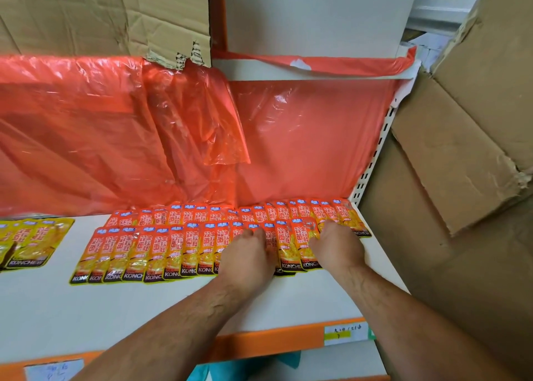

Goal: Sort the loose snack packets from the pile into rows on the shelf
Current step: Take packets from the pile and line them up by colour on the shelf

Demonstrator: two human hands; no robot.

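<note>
The orange-and-yellow foil snack packets lie in two overlapping rows on the flat white metal shelf (138, 311): a front row (161, 251) and a back row (259, 212) just behind it, touching the crinkled orange plastic sheet (86, 127). The pile itself is not in view.

Both hands are palm down on the right part of the front row. The left hand (248, 253) and the right hand (336, 245) have their fingers (255, 233) laid forward on the packets, only a little bent. They seem to press and align the packets; I do not see any packet lifted or pinched.

I judge that such packets are light, thin and soft, with a smooth film that slides easily, so a neighbour can shift when one is touched. It is better to take one by its flat sealed edge, or to push it with flat fingertips.

The bottom band of the packets reads "KONCHEW"; large red Chinese characters stand above it. A separate group of yellow packets (28, 242) at the far left carries the same word. The handwritten label (343, 333) on the orange shelf edge is not readable.
</note>
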